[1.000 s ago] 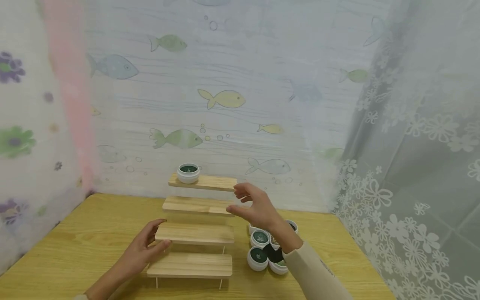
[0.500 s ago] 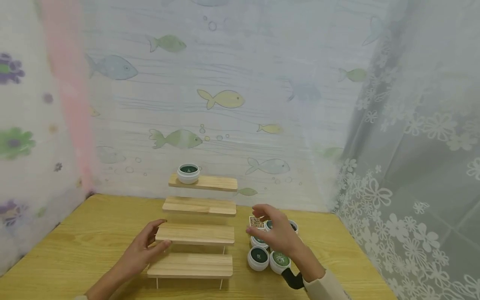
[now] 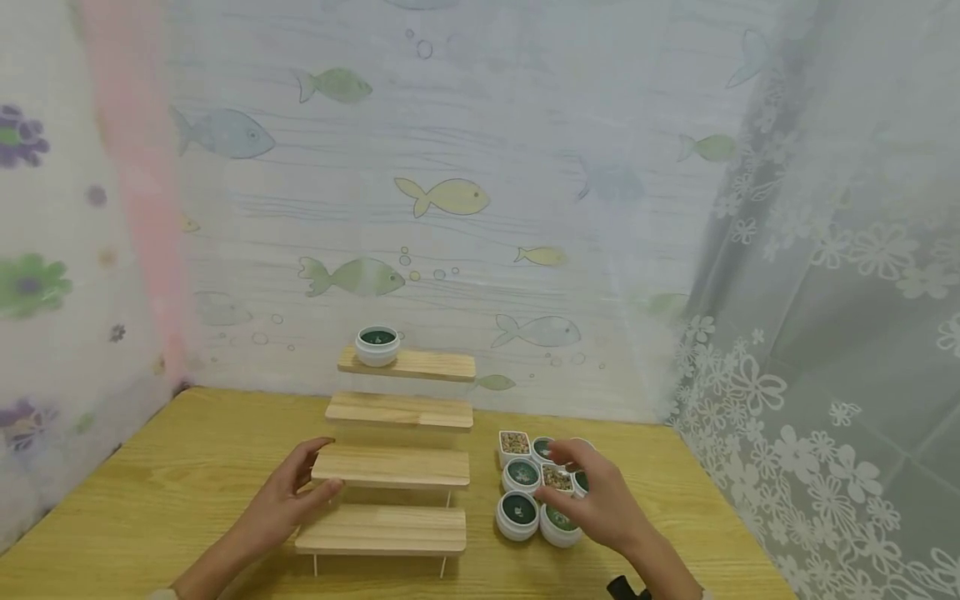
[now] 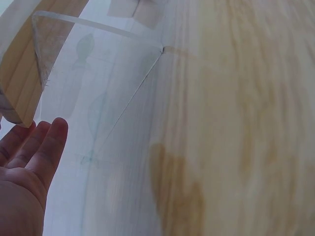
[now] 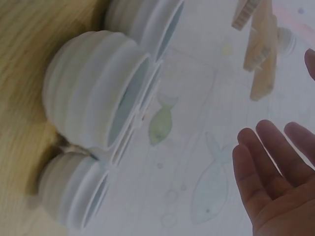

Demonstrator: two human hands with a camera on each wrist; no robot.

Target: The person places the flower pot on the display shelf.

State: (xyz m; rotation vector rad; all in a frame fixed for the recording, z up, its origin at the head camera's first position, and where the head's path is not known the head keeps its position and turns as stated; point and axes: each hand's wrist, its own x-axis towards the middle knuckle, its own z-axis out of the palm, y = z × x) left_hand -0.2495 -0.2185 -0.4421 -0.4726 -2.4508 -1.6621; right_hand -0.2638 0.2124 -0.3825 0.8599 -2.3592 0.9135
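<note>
A tiered wooden display stand (image 3: 392, 468) with thin clear legs stands on the table. My left hand (image 3: 281, 500) holds the left end of its second board from the bottom, thumb at the front edge and fingers at the back. In the left wrist view, fingertips (image 4: 60, 129) meet the board's end. One round white pot (image 3: 377, 347) with dark green contents sits at the left of the top board. Over a cluster of small white pots (image 3: 517, 517) at the right, my right hand (image 3: 600, 500) hovers with fingers loosely bent, holding nothing.
The cluster holds round pots with green contents and square ones with pebbly contents, such as the square pot (image 3: 514, 446). A fish-print curtain (image 3: 450, 250) hangs behind the yellow wood-grain table (image 3: 187, 467). A black object (image 3: 626, 588) shows near the right wrist.
My right hand has moved from beside the stand's upper boards down and to the right, over the pots. The left hand and the pot on the top board have stayed in place.
</note>
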